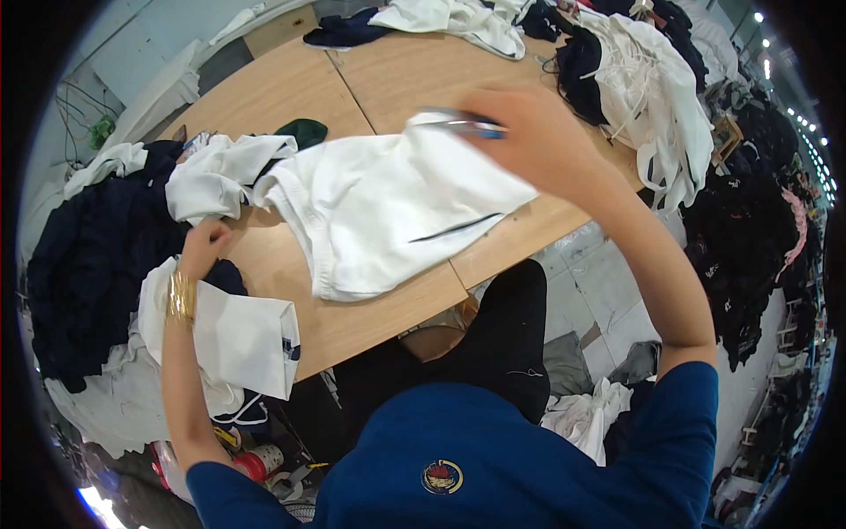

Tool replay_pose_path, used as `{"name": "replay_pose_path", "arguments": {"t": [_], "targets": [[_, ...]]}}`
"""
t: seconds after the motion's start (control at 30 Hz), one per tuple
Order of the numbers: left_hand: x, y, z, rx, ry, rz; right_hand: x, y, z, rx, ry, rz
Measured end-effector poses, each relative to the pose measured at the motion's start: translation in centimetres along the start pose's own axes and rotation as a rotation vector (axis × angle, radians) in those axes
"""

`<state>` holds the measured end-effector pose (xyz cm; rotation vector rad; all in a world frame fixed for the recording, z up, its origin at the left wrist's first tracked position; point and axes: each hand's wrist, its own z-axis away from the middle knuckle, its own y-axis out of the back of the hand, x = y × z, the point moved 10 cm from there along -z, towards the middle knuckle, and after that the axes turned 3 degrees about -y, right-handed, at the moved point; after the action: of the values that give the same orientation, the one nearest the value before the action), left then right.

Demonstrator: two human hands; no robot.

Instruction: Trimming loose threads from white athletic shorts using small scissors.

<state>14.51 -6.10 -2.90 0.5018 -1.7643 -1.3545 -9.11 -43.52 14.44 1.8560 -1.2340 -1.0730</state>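
White shorts [379,207] lie spread across the wooden table in front of me, elastic waistband toward the left. A dark slit shows near their lower right edge. Over their far right part, my right hand [538,141] is closed around thread snips [476,125], blurred by motion, with metal blades and a bit of blue. My left hand [207,247], a gold bracelet on its wrist, has its fingers curled at the near edge of a bunched white garment [207,189]. Whatever those fingers pinch, if anything, is hidden.
Dark navy clothes [97,256] are heaped on the left, beside a folded white garment [242,335] near my left forearm. White garments [652,97] hang over the table's right edge. A dark green piece [304,132] lies behind the shorts. Black clothes [736,256] pile up farther right.
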Motion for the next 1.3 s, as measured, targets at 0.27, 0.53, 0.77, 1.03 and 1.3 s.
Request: {"name": "replay_pose_path", "arguments": {"t": [0.27,0.53,0.77,1.03,1.3], "targets": [[8.2,-3.2,9.1,0.297,-0.049,0.222,24.3,-11.2,14.6,-0.045,-0.751,-0.142],[19.1,-13.2,4.4,0.065,0.025,0.791,19.1,-15.2,10.2,0.253,-0.441,-0.325],[24.8,-16.9,1.9,-0.018,0.117,1.173,3.1,-17.8,13.5,0.033,-0.331,-0.437],[27.3,-16.4,2.2,0.050,-0.068,0.647,0.6,-17.6,18.9,-0.078,-0.361,-0.697],[31.7,-18.7,2.4,0.020,-0.262,0.390,13.3,-11.8,18.8,0.298,-0.827,-0.500]]}}
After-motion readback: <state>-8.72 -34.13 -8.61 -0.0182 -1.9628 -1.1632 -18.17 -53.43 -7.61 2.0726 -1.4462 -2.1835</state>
